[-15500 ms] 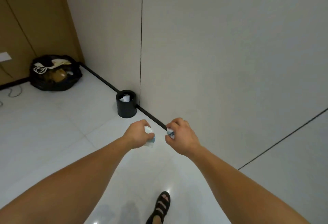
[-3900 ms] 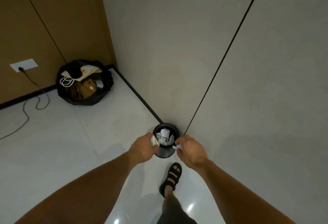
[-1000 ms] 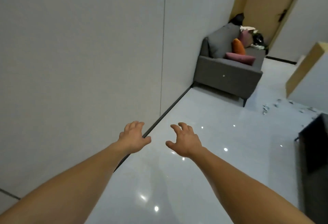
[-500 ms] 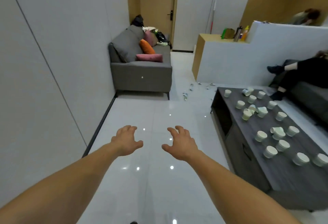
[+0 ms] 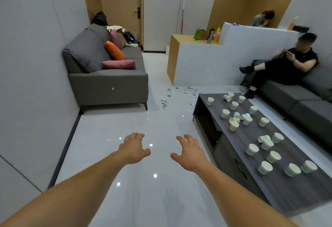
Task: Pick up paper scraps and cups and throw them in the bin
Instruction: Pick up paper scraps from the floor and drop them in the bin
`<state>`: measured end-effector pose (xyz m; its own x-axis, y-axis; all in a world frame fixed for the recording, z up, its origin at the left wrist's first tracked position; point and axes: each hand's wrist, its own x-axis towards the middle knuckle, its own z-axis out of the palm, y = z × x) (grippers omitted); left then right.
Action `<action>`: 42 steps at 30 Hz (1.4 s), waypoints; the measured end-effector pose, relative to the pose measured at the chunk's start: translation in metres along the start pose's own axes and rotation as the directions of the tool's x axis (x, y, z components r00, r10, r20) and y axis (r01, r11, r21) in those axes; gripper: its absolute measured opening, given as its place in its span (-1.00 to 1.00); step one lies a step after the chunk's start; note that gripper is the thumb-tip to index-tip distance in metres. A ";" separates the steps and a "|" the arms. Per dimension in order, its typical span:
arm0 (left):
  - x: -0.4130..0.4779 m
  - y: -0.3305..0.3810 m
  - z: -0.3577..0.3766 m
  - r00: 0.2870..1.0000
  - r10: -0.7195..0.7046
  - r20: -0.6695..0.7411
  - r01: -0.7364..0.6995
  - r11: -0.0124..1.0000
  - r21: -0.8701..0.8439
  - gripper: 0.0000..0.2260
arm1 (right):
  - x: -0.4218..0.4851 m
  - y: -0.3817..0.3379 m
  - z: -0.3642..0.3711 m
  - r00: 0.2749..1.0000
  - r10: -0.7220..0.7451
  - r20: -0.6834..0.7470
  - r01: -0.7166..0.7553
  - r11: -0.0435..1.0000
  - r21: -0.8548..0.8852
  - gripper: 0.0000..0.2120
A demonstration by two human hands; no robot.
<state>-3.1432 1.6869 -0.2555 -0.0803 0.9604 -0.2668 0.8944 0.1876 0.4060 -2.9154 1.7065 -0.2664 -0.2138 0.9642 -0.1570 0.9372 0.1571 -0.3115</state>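
Glossy floor (image 5: 125, 128) carries paper scraps (image 5: 164, 102) near sofa (image 5: 107, 83); bench (image 5: 251, 133) carries paper cups (image 5: 234, 125), some tipped; left hand (image 5: 133, 148) and right hand (image 5: 190, 152) empty, fingers spread.

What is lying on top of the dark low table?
Many paper cups are scattered on the table; a few lie tipped over. Their contents, if any, cannot be seen.

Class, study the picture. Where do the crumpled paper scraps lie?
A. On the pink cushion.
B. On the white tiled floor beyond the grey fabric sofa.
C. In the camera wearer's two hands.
B: the crumpled paper scraps lie scattered on the white tiled floor, between the grey fabric sofa and the far end of the dark wooden coffee table; the left hand and right hand are empty.
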 end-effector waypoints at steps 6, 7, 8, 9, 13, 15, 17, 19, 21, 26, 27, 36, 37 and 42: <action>0.112 0.030 -0.006 0.999 0.029 0.029 -0.029 0.999 0.022 -0.33 | 0.112 0.027 -0.016 1.000 0.012 0.003 -0.012 1.000 0.000 -0.28; 0.133 0.038 -0.010 0.999 0.025 0.021 -0.026 0.999 0.027 -0.32 | 0.135 0.032 -0.021 1.000 0.009 0.001 -0.009 1.000 0.000 -0.28; 0.153 0.046 -0.016 1.000 0.022 0.010 -0.022 0.999 0.030 -0.32 | 0.158 0.036 -0.027 1.000 0.002 -0.006 -0.002 1.000 0.008 -0.28; 0.173 0.054 -0.022 1.000 0.016 -0.005 -0.016 0.999 0.031 -0.33 | 0.181 0.040 -0.034 1.000 -0.010 -0.015 0.010 1.000 0.018 -0.28; 0.251 0.089 -0.052 0.999 -0.007 -0.052 0.009 0.999 0.038 -0.34 | 0.261 0.056 -0.069 0.998 -0.065 -0.025 0.066 0.998 0.017 -0.28; 0.289 0.105 -0.061 0.997 -0.009 -0.080 0.011 1.000 0.026 -0.35 | 0.300 0.068 -0.085 0.996 -0.080 -0.034 0.080 0.997 0.017 -0.28; 0.323 0.118 -0.064 0.997 -0.002 -0.074 0.002 1.000 0.004 -0.35 | 0.336 0.079 -0.096 0.997 -0.075 -0.021 0.076 0.997 0.010 -0.28; 0.355 0.125 -0.065 0.999 0.005 -0.053 -0.005 1.000 0.002 -0.35 | 0.369 0.088 -0.099 0.997 -0.071 0.004 0.071 0.997 -0.001 -0.28; 0.393 0.126 -0.068 0.999 -0.012 -0.045 0.012 1.000 -0.008 -0.34 | 0.407 0.092 -0.100 0.997 -0.070 0.022 0.070 0.997 -0.007 -0.28; 0.507 0.111 -0.081 1.000 -0.029 0.003 0.029 0.999 -0.035 -0.34 | 0.517 0.096 -0.102 0.998 -0.058 0.037 0.060 0.996 -0.063 -0.28; 0.532 0.109 -0.085 1.000 -0.023 0.012 0.023 0.999 -0.041 -0.34 | 0.538 0.097 -0.102 0.998 -0.053 0.037 0.055 0.996 -0.072 -0.28; 0.736 0.115 -0.143 0.998 0.023 0.064 -0.019 0.998 -0.066 -0.31 | 0.712 0.106 -0.121 0.996 0.064 0.064 -0.061 0.997 -0.047 -0.29; 0.754 0.119 -0.145 0.997 0.027 0.077 -0.022 0.998 -0.063 -0.31 | 0.730 0.110 -0.122 0.995 0.068 0.075 -0.065 0.997 -0.047 -0.29; 0.856 0.139 -0.148 0.992 0.022 0.124 -0.016 0.998 -0.054 -0.32 | 0.837 0.133 -0.127 0.993 0.069 0.098 -0.066 0.997 -0.031 -0.28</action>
<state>-3.1530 2.5653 -0.2980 -0.0048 0.9313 -0.3643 0.8708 0.1830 0.4564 -2.9347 2.5617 -0.3201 -0.1746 0.9470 -0.2695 0.9575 0.0995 -0.2708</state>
